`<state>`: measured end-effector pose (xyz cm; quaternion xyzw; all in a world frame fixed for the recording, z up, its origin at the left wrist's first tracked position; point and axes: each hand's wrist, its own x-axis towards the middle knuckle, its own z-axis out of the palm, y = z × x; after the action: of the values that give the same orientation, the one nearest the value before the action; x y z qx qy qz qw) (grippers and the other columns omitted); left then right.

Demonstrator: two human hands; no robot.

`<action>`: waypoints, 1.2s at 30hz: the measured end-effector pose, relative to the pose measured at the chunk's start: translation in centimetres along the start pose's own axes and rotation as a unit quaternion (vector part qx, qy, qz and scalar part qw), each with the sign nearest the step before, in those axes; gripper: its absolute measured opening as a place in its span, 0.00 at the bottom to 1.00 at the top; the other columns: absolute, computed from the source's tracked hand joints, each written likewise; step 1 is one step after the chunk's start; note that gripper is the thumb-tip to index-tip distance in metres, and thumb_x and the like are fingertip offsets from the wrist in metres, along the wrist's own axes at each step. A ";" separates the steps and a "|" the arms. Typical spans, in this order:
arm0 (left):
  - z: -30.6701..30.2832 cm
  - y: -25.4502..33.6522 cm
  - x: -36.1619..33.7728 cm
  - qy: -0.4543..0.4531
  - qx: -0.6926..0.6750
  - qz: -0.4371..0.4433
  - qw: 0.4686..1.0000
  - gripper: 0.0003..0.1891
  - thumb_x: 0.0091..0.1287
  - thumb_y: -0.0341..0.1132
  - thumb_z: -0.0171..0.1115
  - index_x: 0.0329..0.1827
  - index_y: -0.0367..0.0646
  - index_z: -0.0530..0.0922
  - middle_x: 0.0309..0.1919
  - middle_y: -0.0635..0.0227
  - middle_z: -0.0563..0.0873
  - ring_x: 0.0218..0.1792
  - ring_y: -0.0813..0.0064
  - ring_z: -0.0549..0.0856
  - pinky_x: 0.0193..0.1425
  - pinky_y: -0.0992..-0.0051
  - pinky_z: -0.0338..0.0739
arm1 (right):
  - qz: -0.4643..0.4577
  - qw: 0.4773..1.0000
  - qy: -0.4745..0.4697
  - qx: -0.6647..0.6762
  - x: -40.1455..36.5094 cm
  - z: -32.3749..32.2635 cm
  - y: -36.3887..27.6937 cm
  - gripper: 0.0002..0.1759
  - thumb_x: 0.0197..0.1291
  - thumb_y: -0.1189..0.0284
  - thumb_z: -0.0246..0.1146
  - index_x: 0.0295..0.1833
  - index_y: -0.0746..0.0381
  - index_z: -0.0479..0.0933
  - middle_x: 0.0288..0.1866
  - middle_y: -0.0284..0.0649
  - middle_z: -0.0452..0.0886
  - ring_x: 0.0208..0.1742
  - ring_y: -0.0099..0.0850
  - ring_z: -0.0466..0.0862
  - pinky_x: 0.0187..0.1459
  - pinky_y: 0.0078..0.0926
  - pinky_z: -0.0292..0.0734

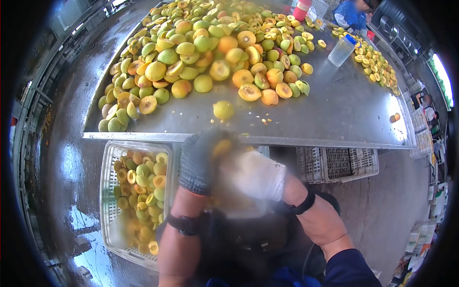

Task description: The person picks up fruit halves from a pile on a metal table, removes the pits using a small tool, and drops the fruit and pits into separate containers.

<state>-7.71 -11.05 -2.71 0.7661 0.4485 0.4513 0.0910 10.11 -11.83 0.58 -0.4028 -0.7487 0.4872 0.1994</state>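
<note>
My left hand (pixel 197 162), in a dark grey knit glove, is closed around a yellow-orange peach (pixel 222 147) just off the table's front edge. Against it from the right comes my right hand (pixel 260 174), in a white glove, its fingers curled in toward the fruit. A blurred patch covers the fingertips, so whatever the right hand grips is hidden. Just beyond the hands, a single yellow peach (pixel 223 110) rests on the metal table (pixel 325 115). Behind it rises a big heap of halved and whole peaches (pixel 203 43), several with pits showing.
Below the table's left front stands a white crate (pixel 106 191) of peach halves; grey crates (pixel 337 165) sit under the right side. On the table are a blue-lidded container (pixel 340 51), a red bottle (pixel 301 9) and more halves (pixel 375 62). Across it is another person (pixel 353 14).
</note>
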 end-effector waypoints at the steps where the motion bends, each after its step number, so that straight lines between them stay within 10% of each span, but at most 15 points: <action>1: -0.1 0.0 0.1 0.005 0.003 0.011 1.000 0.12 0.62 0.32 0.72 0.49 0.43 0.86 0.44 0.58 0.90 0.45 0.56 0.89 0.54 0.63 0.84 | 0.041 0.996 -0.003 0.074 -0.1 0.1 -0.1 0.20 0.81 0.58 0.54 0.46 0.64 0.80 0.33 0.44 0.85 0.32 0.41 0.85 0.36 0.37 0.81; 4: 0.6 -0.1 -0.4 0.030 -0.051 -0.050 0.997 0.11 0.64 0.33 0.71 0.49 0.43 0.87 0.46 0.60 0.90 0.48 0.57 0.89 0.55 0.64 0.84 | 0.127 0.907 -0.063 0.397 -0.3 -1.0 -0.3 0.20 0.81 0.56 0.56 0.45 0.62 0.80 0.28 0.34 0.81 0.24 0.25 0.81 0.27 0.26 0.77; 11: 0.2 0.4 0.3 0.022 -0.044 -0.066 0.997 0.06 0.70 0.27 0.63 0.45 0.39 0.87 0.44 0.61 0.92 0.44 0.64 0.91 0.49 0.66 0.86 | 0.119 0.956 -0.032 0.265 0.0 -0.2 0.1 0.16 0.80 0.57 0.59 0.47 0.60 0.79 0.29 0.31 0.80 0.24 0.21 0.79 0.24 0.22 0.74; 17: -1.1 1.5 1.2 -0.018 -0.223 -0.138 0.965 0.07 0.70 0.26 0.60 0.40 0.37 0.87 0.40 0.58 0.91 0.42 0.64 0.91 0.48 0.67 0.88 | 0.196 0.797 0.001 0.571 -1.4 0.5 -1.4 0.12 0.79 0.60 0.60 0.53 0.57 0.78 0.41 0.31 0.82 0.29 0.19 0.81 0.26 0.18 0.75; 26: -0.4 1.5 -0.3 0.014 -0.376 -0.203 0.904 0.10 0.70 0.30 0.64 0.49 0.35 0.84 0.44 0.57 0.90 0.44 0.62 0.91 0.53 0.63 0.87 | 0.152 0.772 -0.107 0.608 -1.4 0.6 -0.1 0.11 0.78 0.63 0.60 0.51 0.59 0.79 0.32 0.32 0.80 0.30 0.22 0.80 0.30 0.19 0.75; 30: 2.3 -0.1 -1.8 0.081 -0.231 -0.167 0.955 0.18 0.76 0.43 0.58 0.55 0.35 0.81 0.45 0.54 0.89 0.47 0.57 0.90 0.55 0.59 0.87 | -0.011 0.983 0.067 0.168 -0.5 2.0 0.0 0.15 0.77 0.62 0.60 0.49 0.65 0.80 0.30 0.48 0.83 0.33 0.41 0.85 0.35 0.39 0.79; 31: 2.4 0.1 -1.6 0.091 -0.293 -0.206 0.929 0.19 0.77 0.44 0.57 0.55 0.34 0.81 0.45 0.53 0.89 0.47 0.56 0.90 0.55 0.58 0.87 | -0.020 0.988 0.079 0.129 -0.8 1.7 -1.0 0.16 0.78 0.62 0.58 0.49 0.67 0.80 0.36 0.58 0.84 0.38 0.55 0.86 0.40 0.51 0.78; 36: 3.0 -0.1 -1.2 0.142 -0.460 -0.338 0.809 0.21 0.78 0.46 0.56 0.57 0.34 0.81 0.46 0.51 0.88 0.47 0.53 0.89 0.55 0.54 0.87 | -0.068 0.978 0.178 -0.081 -1.4 2.7 -1.7 0.13 0.74 0.63 0.63 0.48 0.63 0.81 0.32 0.56 0.84 0.35 0.58 0.85 0.35 0.54 0.78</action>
<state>-5.65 -11.12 -5.16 0.3626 0.4269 0.6491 0.5148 8.34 -14.85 1.04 -0.4459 -0.7642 0.3302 0.3289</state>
